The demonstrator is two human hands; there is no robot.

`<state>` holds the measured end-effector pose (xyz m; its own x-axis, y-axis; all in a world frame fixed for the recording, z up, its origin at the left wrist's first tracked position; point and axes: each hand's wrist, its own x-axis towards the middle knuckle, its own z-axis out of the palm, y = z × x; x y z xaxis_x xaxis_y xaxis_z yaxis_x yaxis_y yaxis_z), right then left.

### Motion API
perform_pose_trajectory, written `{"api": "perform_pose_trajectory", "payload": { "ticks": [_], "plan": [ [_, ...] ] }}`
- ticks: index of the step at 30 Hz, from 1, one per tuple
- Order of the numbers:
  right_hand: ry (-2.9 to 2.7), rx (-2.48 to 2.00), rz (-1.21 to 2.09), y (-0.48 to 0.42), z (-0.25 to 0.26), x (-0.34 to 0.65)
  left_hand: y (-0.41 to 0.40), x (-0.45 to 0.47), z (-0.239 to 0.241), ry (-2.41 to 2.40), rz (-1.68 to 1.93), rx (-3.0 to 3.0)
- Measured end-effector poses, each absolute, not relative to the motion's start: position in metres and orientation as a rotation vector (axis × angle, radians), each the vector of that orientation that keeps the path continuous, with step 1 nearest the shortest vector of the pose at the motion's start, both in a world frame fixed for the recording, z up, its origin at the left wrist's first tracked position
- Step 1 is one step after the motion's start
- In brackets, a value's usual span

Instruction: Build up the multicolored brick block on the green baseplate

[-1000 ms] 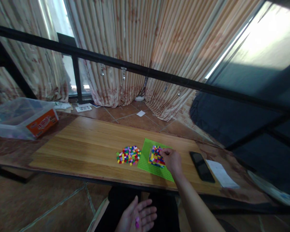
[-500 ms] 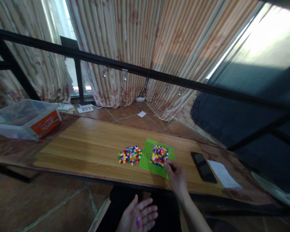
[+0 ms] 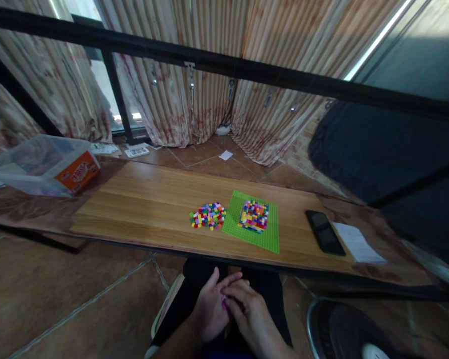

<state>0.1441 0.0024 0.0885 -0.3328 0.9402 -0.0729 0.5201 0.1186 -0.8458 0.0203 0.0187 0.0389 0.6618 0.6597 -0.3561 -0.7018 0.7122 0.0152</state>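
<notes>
Over my lap, my left hand [image 3: 211, 306] lies palm up, open, its fingers stretched out. On its palm sits a small purple toy brick [image 3: 223, 302]; whether there is more than one, I cannot tell. My right hand [image 3: 249, 311] reaches across the left one, thumb and fingers pinched at the purple brick and partly hiding it. On the table beyond, a square, layered build of mixed-colour bricks [image 3: 254, 216] stands on a green baseplate [image 3: 232, 224]. Just left of the plate is a loose pile of small coloured bricks [image 3: 208, 216].
A wooden board [image 3: 145, 199] covers the tabletop. To the right lie a black phone [image 3: 325, 233] and white paper [image 3: 359, 243]. A clear plastic bin [image 3: 41, 167] with an orange label stands far left. At lower right is a round dark stool [image 3: 344, 329].
My right hand has left the brick build and come down to my left palm, closing on the purple brick there. The view has tilted downward.
</notes>
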Motion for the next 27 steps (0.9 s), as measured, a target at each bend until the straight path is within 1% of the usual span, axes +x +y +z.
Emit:
{"api": "perform_pose_trajectory", "payload": {
  "ticks": [5,10,15,18,20,24,27],
  "plan": [
    [-2.006,-1.515,1.054,-0.001,0.082,0.139,0.018,0.019,0.033,0.370,0.738,-0.122],
    [-1.998,-1.609,0.988,-0.003,0.063,0.133,0.016,0.021,0.026,0.382,0.753,-0.118],
    [-1.962,-1.570,1.010,0.000,0.055,0.134,0.016,0.024,0.026,0.364,0.774,-0.099],
    [-1.818,-1.531,1.079,0.008,0.065,0.142,0.017,0.025,0.026,0.363,0.797,-0.096],
    [-1.671,-1.552,1.059,0.017,0.074,0.150,0.017,0.025,0.024,0.352,0.784,-0.104],
    [-1.328,-1.603,0.898,0.052,0.090,0.175,0.019,0.021,0.018,0.339,0.695,-0.116],
    [-1.170,-1.538,0.769,0.086,0.098,0.193,0.021,0.019,0.016,0.345,0.678,-0.124]
  ]
}}
